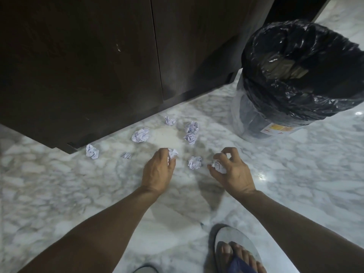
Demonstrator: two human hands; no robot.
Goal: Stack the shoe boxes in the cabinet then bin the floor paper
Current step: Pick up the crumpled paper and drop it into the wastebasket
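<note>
no text can be read: the label (279, 129) low on the bin (254, 115) shows only yellow and orange patches with red marks too small to make out, and the crumpled paper balls (140, 135) carry blurred, illegible print.

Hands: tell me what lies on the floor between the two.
One crumpled paper ball lies on the marble floor between the left hand and right hand, each gripping its own, seen in the head view.

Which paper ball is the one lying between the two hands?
Start at the dark cabinet and look down the marble floor to the hands. The paper ball lies loose between the left hand and right hand, unlike the balls they hold.
</note>
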